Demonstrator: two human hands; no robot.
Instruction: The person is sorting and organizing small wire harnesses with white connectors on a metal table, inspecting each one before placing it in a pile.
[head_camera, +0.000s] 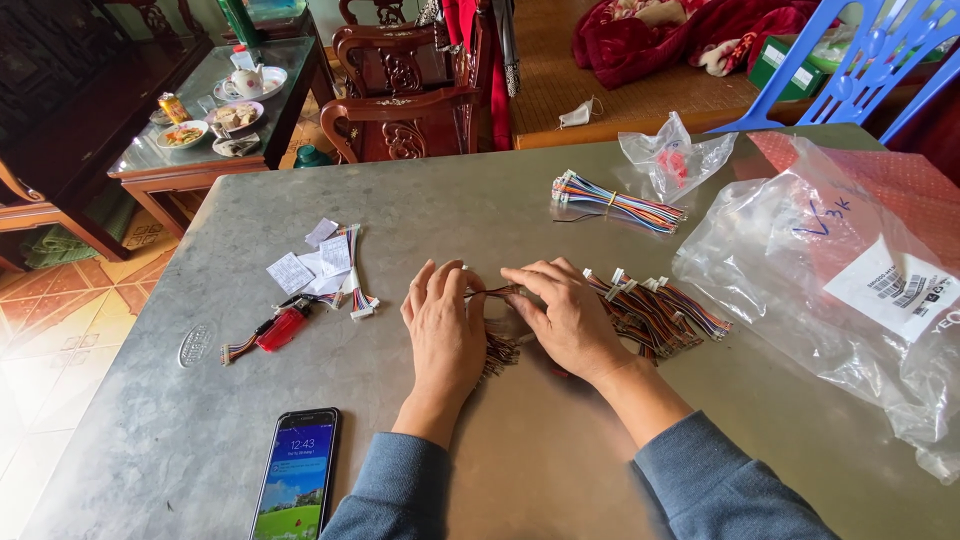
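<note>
Both hands meet at mid-desk over a loose heap of short multicoloured wire harnesses (640, 315): left hand (443, 325) lies palm down, fingers curled, pinching the end of a few dark wires (492, 292); right hand (565, 315) is closed over the same strands from the other side, fingertips touching them. Whether more wires sit under the palms cannot be told. Judging by the layout, sorting or bundling is partway through. One neat bundle of harnesses (615, 202) lies farther back, near a small clear bag (680, 150). A smaller set (355, 280) rests to the left beside paper slips (300, 268) and a red lighter (280, 327). The heap right of the hands looks unsorted, so most of the work seems left. Large clear plastic bag (830, 290) slumps at the right edge of the grey desk (420, 190). Phone (297, 485) lies near the front edge, screen lit.
</note>
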